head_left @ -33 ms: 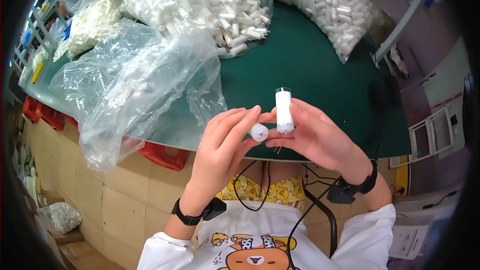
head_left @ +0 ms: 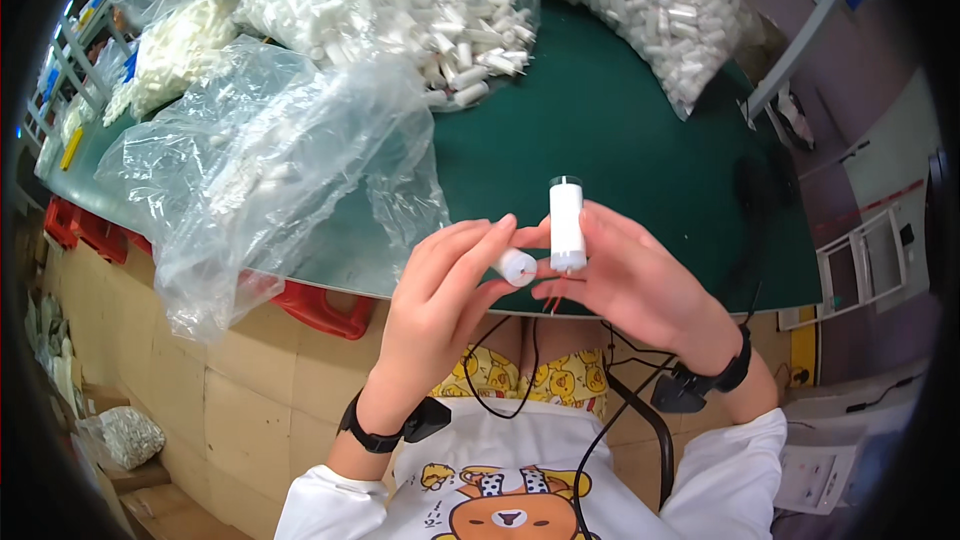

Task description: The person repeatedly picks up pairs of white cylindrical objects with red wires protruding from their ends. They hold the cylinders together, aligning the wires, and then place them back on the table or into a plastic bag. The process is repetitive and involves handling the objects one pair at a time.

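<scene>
Both hands are raised close together over the near edge of the green table [head_left: 630, 160]. My left hand [head_left: 440, 275] is closed on a small white cylinder [head_left: 517, 268], whose round end faces me with a thin reddish wire at its middle. Between the fingers of my right hand [head_left: 640, 270] stands a second white cylinder [head_left: 566, 225], nearly upright, with a clear rim on top. Thin red wires [head_left: 554, 304] hang below it by the fingertips. My hands nearly touch, and I cannot tell which cylinder every wire belongs to.
A large open plastic bag [head_left: 400, 15] of white cylinders lies at the back, some spilling out. Another full bag [head_left: 670, 35] sits at the back right. A crumpled clear bag [head_left: 280, 170] hangs over the left edge, above red plastic stools [head_left: 325, 310]. A black cable [head_left: 625, 410] runs across my body.
My hands and both cylinders stay almost in place. The view has shifted very slightly, and the red wires below the right cylinder have swung a little.
</scene>
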Motion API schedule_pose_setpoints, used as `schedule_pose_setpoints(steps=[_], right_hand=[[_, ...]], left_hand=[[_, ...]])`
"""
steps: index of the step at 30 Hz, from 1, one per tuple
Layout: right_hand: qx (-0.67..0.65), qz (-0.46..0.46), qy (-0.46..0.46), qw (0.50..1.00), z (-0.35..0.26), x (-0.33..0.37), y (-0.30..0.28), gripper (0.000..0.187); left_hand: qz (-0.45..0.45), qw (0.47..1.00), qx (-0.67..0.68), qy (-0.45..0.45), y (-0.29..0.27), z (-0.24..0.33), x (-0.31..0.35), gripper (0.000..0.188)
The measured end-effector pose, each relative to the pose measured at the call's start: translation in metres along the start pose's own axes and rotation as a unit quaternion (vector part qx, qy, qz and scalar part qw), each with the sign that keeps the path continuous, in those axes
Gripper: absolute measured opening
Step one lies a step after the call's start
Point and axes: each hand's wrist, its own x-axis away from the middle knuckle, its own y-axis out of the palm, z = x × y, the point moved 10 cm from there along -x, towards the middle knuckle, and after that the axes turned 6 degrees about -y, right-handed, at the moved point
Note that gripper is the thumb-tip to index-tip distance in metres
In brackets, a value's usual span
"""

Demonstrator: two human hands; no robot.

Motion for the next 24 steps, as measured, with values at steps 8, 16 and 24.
schedule_pose_setpoints(steps=[8,16,24], right_hand=[[-0.084,-0.023,-0.147,0.985,-0.005,0.043,0.008,0.031],[0.371,-0.074,-0.414,0.828,-0.029,0.089,0.048,0.039],[0.268,-0.064,-0.389,0.879,-0.011,0.1,0.063,0.028]], left_hand=[[0.035,0.887,0.407,-0.215,0.017,-0.015,0.03,0.025],[-0.053,0.728,0.628,-0.269,0.032,0.011,0.038,0.026],[0.005,0.725,0.632,-0.274,0.029,0.024,0.033,0.04]])
